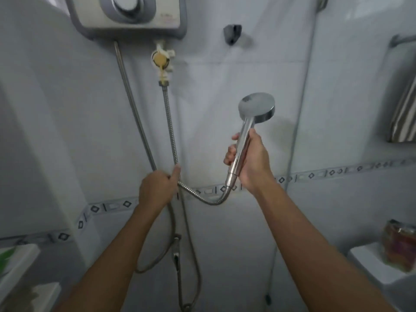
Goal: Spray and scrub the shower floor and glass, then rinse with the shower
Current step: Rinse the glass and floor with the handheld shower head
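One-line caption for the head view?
Right hand holds the chrome shower head, left hand grips its metal hose below the water heater.

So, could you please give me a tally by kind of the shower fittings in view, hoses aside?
Water heater: 1
Inlet valve: 1
Wall holder: 1
Shower head, gripped by the right hand: 1
Total: 4

Your right hand (252, 161) grips a chrome shower head (256, 108) by its handle, head above your fingers. Your left hand (157, 188) pinches the metal hose (171, 131), which loops between both hands.
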Demonstrator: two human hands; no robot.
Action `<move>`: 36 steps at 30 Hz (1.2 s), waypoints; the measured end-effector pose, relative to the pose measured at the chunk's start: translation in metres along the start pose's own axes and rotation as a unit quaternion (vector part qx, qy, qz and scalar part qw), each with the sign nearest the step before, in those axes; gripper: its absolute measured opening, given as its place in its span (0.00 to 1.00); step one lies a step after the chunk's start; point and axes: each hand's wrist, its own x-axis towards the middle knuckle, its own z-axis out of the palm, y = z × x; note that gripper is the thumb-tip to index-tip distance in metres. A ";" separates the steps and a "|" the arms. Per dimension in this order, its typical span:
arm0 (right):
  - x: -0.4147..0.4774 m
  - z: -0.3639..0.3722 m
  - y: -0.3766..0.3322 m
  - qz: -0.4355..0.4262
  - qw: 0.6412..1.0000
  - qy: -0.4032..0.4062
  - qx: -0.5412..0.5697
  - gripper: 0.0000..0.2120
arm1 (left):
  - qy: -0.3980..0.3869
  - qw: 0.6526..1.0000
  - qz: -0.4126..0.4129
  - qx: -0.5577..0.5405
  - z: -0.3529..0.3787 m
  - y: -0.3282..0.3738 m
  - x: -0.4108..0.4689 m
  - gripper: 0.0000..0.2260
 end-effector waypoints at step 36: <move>0.165 0.176 -0.258 -0.450 0.843 0.027 -0.294 0.16 | 0.041 0.975 0.161 -0.149 -0.054 0.238 0.115 0.29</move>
